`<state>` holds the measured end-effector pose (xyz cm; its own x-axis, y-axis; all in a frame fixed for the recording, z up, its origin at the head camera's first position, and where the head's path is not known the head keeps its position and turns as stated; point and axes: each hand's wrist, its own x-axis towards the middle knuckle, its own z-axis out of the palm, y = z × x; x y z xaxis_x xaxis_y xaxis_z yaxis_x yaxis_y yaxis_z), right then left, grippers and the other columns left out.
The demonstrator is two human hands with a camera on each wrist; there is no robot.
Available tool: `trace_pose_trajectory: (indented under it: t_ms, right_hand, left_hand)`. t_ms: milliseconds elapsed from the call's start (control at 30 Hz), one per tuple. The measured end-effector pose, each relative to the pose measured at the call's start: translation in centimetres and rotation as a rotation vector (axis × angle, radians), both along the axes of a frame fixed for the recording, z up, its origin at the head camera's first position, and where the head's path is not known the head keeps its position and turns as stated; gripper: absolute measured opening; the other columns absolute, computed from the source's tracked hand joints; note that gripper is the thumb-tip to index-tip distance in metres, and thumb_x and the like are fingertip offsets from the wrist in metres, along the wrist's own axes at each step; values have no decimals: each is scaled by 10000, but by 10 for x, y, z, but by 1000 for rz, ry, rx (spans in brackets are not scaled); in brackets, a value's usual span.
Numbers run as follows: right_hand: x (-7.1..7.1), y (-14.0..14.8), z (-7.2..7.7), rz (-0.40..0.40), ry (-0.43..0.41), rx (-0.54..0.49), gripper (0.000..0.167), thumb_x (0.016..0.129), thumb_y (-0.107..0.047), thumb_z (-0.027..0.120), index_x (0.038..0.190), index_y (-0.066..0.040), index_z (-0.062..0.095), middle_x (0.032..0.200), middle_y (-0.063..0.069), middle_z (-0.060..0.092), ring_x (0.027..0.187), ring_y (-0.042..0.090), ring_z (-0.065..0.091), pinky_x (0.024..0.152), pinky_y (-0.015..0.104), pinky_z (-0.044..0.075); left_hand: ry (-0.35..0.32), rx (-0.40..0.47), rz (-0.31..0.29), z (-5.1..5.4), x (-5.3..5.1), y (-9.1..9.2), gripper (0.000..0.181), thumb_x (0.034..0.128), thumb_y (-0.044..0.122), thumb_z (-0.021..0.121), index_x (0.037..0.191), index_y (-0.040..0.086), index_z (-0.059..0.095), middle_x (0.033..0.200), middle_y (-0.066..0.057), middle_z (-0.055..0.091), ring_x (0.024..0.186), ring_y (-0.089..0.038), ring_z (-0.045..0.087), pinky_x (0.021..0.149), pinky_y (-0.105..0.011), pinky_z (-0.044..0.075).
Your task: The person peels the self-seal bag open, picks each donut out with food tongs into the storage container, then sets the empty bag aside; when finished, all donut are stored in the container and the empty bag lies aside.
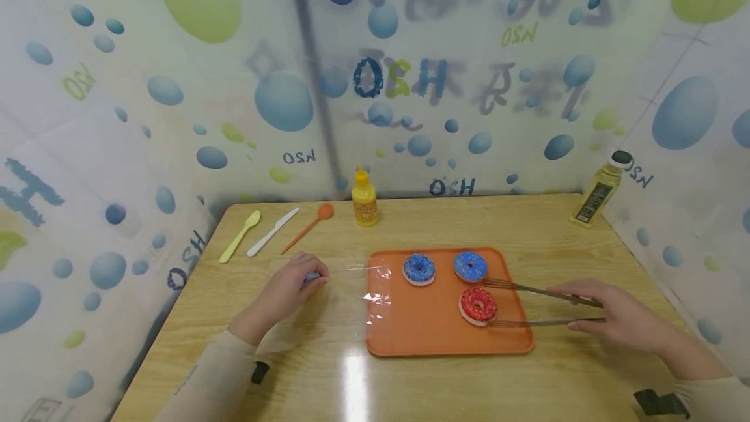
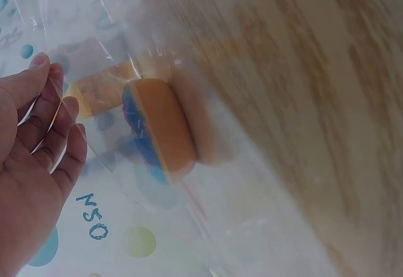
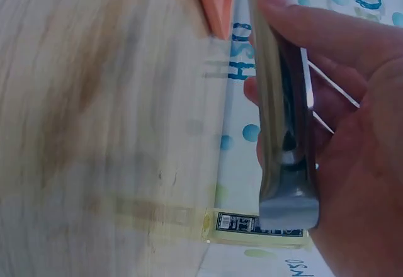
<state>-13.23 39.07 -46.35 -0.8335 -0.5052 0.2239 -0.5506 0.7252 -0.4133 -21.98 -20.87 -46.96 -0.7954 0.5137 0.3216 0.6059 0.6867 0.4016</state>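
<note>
In my left hand [image 1: 290, 288] I pinch the edge of a clear plastic bag [image 2: 245, 182]. A donut with blue icing [image 2: 165, 129] shows through the film beside that hand and seems to be inside the bag; most of it is hidden in the head view. My right hand [image 1: 615, 314] grips metal tongs [image 1: 539, 290], their arms spread. The tong tips are at the right side of a red-iced donut [image 1: 478, 307], on an orange tray [image 1: 428, 337]. Behind it on the tray are two blue donuts, one sprinkled [image 1: 418, 269] and one smoother [image 1: 471, 266]. Part of the bag overlaps the tray's left edge.
At the back left lie a yellow spoon [image 1: 240, 237], a white knife [image 1: 273, 232] and an orange spoon [image 1: 308, 228]. A yellow squeeze bottle [image 1: 366, 204] stands behind the tray. Toward the back right is a black-capped bottle [image 1: 599, 194]. Patterned sheets surround the table.
</note>
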Motion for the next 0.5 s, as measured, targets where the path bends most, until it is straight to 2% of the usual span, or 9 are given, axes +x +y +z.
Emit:
trace_pose_trajectory:
  t_ms: [167,267,400,500]
  right_hand:
    - [-2,-14,6,4,52,-29,659,759,-174,922,1363,-221,661,1262,-72,696,1069,-20,628,819,176,548]
    - [-5,-28,9,-5,67,-37,642,771,-197,917,1362,-198,665,1250,-56,711,1068,3,642,808,218,572]
    - [-11,-54,12,-41,48,-31,583,803,-242,898,1342,-225,679,1222,-52,728,1060,66,667,812,304,600]
    - [-15,-75,13,-45,37,-27,554,812,-218,892,1326,-243,687,1199,-45,725,1042,115,678,820,338,601]
  left_hand:
    - [-1,4,0,0,0,0,103,943,141,756,958,192,668,977,93,658,975,-132,566,834,-366,543]
    - [-8,8,5,1,1,1,98,945,139,754,958,188,670,981,87,660,973,-147,574,836,-370,540]
    - [-18,11,9,3,1,1,81,949,138,749,961,172,676,981,79,661,974,-175,581,840,-379,536]
    - [-20,19,5,4,1,1,74,950,136,747,965,162,679,978,75,659,973,-201,585,836,-380,534]
